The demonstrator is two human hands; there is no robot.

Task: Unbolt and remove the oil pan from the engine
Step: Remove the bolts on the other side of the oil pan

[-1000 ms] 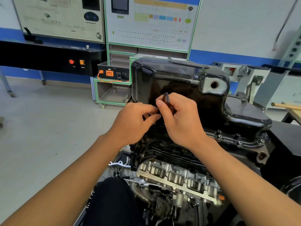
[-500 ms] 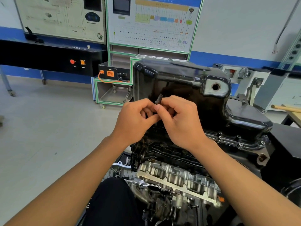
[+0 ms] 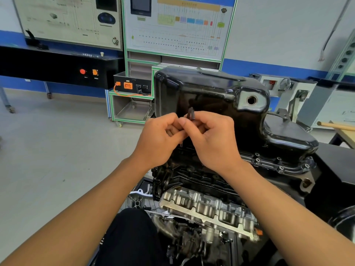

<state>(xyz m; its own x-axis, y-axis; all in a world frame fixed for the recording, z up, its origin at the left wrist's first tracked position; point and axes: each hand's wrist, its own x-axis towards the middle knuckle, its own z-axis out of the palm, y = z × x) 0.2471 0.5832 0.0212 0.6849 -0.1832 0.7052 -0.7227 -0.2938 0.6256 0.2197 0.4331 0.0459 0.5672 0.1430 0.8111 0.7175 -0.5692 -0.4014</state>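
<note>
Both hands are raised in front of the near face of the oil pan [image 3: 211, 93], over its left half.

Right hand [image 3: 213, 139]: fingers curled, thumb and forefinger pinching a small dark bent key [image 3: 191, 113]. The hooked end of the key stands up above my knuckles.

Left hand [image 3: 159, 139]: fingers also curled in, thumb tip against the right thumb, pinching the same key from the left. The two hands touch at the thumbs.

The key's shaft below the pinch is mostly hidden by my fingers. I cannot tell whether its tip sits in a fastener.

The oil pan is glossy black and seated on top of the engine [image 3: 201, 181]. Its flange [image 3: 269, 164] lies flat against the black block along the near right edge. There is a row of fastener points on that flange, too small to say whether bolts sit in them. The drain hole [image 3: 252, 100] is at the upper right of the pan, in a bare metal patch, with nothing in it.

The silver casting [image 3: 207, 206] is at the bottom of the engine, nearest me.

Surroundings:
- Green-framed wiring board [image 3: 178, 25] on the far wall behind the pan.
- Black box with an orange connector [image 3: 130, 85] on a cart, just left of the pan.
- Black console [image 3: 48, 66] far left, with one red and one orange button.
- Wooden handle [image 3: 334, 126] at the right edge.
</note>
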